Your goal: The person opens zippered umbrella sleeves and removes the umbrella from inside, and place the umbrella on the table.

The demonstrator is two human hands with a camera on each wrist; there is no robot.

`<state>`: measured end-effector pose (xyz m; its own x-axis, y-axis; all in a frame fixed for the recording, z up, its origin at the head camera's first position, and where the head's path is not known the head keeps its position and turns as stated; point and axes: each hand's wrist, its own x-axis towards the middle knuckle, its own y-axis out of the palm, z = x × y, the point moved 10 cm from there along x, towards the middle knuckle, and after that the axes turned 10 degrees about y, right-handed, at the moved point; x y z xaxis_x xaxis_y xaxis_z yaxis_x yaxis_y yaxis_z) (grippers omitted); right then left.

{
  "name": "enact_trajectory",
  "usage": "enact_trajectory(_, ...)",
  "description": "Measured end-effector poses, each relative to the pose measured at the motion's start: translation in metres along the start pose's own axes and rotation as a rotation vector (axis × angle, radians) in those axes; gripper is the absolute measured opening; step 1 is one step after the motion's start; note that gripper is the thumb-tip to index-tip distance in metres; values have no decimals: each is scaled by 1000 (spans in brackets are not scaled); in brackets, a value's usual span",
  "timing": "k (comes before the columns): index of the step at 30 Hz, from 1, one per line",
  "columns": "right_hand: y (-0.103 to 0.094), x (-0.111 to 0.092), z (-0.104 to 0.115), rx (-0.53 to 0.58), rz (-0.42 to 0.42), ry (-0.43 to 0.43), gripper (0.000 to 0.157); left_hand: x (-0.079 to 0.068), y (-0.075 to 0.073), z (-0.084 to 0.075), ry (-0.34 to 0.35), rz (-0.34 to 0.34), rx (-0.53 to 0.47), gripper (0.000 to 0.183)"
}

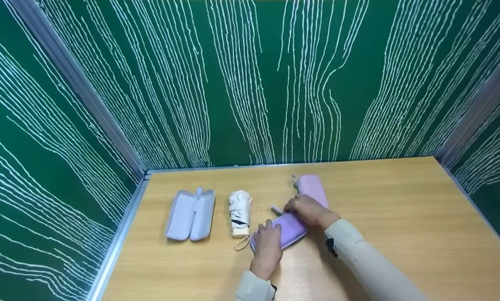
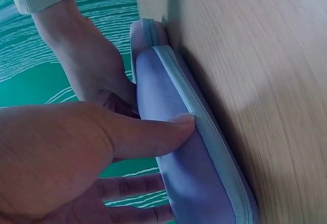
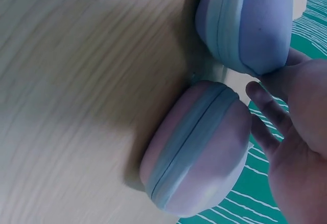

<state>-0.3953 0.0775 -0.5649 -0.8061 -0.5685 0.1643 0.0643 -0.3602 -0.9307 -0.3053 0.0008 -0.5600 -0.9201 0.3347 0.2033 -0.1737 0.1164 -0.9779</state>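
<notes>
A purple zip case [image 1: 291, 228] lies on the table, its pale zipper band showing in both wrist views. My left hand [image 1: 268, 246] holds its left part, with the thumb [image 2: 171, 134] pressed along the side and the other fingers over the top. At the case's right end, my right hand [image 1: 310, 210] touches it with the thumb; its loosely bent fingers [image 3: 268, 106] reach past the end. A pink zip case [image 1: 311, 188] lies just behind, close to the right fingers and partly covered by that hand. A zipper pull [image 1: 277, 210] sticks out near the purple case's far edge.
A folded white umbrella [image 1: 240, 211] with a wrist loop lies left of the purple case. Farther left is an open pale lilac hard case [image 1: 180, 215]. Green walls with white wavy lines [image 1: 241, 83] close off the table's [image 1: 400, 217] back and sides.
</notes>
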Motion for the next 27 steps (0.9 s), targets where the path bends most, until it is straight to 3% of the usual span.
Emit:
enact_trajectory(7,-1,-1,2,-51,-18,-49,19,-1,-2,0,11,-15,5,41)
enact_trajectory(19,7,5,3,-106,138,-30,24,-1,-2,0,14,-14,-17,39)
enact_trajectory(27,6,5,0,-107,166,-7,25,-1,2,0,17,-3,-24,44)
